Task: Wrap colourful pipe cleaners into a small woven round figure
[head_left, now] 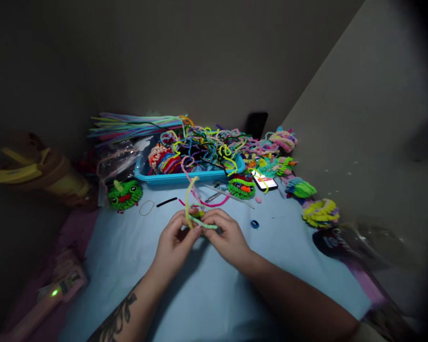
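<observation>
My left hand point(174, 237) and my right hand point(228, 235) meet above the blue cloth, both with fingers closed in a pinch. Between them is a small bundle of fuzzy pipe cleaners. A pale yellow pipe cleaner point(187, 202) rises in a curve from the left fingertips. Across the front of the bundle, a mint green pipe cleaner point(204, 223) runs toward my right fingers. The bundle's lower part is hidden by the fingers. Just behind lie a pink pipe cleaner point(219, 204) and a grey pen-like tool point(213, 196).
A blue tray point(185, 179) heaped with tangled pipe cleaners stands at the back. Around it are a green fuzzy figure point(124, 195), another green figure point(241, 188), a lit phone point(266, 182) and a yellow bundle point(321, 213). A blue eye-like piece point(255, 224) lies right of my hands.
</observation>
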A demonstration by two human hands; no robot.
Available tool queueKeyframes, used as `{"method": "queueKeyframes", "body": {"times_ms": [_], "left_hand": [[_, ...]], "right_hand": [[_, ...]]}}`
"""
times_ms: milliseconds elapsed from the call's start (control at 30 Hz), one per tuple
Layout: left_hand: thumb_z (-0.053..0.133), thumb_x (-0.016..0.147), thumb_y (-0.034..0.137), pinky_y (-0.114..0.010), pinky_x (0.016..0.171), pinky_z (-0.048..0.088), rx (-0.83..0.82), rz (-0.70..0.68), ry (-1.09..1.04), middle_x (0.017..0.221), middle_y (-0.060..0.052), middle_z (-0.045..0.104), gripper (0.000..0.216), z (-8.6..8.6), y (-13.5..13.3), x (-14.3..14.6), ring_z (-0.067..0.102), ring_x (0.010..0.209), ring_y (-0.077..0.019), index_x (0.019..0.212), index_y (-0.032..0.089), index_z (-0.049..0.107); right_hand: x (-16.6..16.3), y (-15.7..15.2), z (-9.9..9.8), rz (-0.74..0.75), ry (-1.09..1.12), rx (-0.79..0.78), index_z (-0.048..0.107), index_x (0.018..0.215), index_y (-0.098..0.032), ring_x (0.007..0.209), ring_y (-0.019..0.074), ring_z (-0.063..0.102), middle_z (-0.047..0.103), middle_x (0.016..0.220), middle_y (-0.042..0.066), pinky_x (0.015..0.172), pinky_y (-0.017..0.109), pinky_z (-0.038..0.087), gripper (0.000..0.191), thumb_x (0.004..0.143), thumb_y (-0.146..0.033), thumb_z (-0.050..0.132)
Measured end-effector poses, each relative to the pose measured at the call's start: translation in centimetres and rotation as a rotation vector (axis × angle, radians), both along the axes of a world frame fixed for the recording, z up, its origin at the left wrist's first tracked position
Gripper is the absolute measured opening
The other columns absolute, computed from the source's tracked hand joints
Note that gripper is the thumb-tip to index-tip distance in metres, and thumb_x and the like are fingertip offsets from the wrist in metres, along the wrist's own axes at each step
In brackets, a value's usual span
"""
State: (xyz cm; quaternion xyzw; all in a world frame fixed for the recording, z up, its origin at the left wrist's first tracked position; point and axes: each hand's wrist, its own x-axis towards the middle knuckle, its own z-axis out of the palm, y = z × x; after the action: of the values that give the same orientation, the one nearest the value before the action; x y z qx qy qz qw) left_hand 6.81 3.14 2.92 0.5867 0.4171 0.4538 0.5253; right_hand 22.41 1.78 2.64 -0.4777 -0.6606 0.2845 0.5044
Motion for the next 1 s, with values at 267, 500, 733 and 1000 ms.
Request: {"method": "queueKeyframes", "body": {"times_ms": [267,500,733,1000], "left_hand": [[0.069,0.077,0.048,-0.040,0.088,0.050,-0.192,0.055,-0.164,0.119,-0.011,0.065,0.030,0.6,0.2,0.0,0.062,0.104,-0.0248,0.077,0.019,0.060],[0.069,0.077,0.039,-0.029,0.076,0.048,-0.131,0.225,-0.073,0.084,-0.003,0.062,0.020,0.6,0.9,-0.8,0.058,0.083,-0.0175,0.079,0.019,0.065],[0.078,0.067,0.032,-0.020,0.064,0.049,-0.418,0.337,-0.713,0.079,0.002,0.062,0.026,1.5,3.2,-3.0,0.059,0.072,-0.0097,0.079,0.018,0.060],[0.058,0.089,0.023,-0.018,0.052,0.044,-0.344,0.469,-1.012,0.049,0.010,0.038,0.014,2.9,5.2,-6.3,0.041,0.043,-0.0047,0.077,0.017,0.055]], "right_hand": [[0.3,0.2,0.5,0.050,-0.003,-0.028,0.066,0.080,-0.021,0.085,0.0161,0.064,0.066,0.089,0.005,0.077,0.030,0.053,0.003,0.083,-0.022,0.065],[0.7,0.3,-0.1,0.041,-0.136,0.032,0.064,0.085,-0.022,0.103,0.0195,0.060,0.063,0.101,0.007,0.090,0.036,0.051,0.004,0.085,-0.019,0.061],[1.3,0.6,-0.3,0.075,-0.239,0.026,0.062,0.085,-0.021,0.099,0.0200,0.062,0.064,0.101,0.008,0.086,0.036,0.052,0.006,0.086,-0.017,0.058],[2.4,1.4,-0.7,-0.040,-0.307,0.043,0.062,0.086,-0.019,0.094,0.0214,0.062,0.063,0.095,0.008,0.083,0.038,0.053,0.006,0.086,-0.018,0.057]]}}
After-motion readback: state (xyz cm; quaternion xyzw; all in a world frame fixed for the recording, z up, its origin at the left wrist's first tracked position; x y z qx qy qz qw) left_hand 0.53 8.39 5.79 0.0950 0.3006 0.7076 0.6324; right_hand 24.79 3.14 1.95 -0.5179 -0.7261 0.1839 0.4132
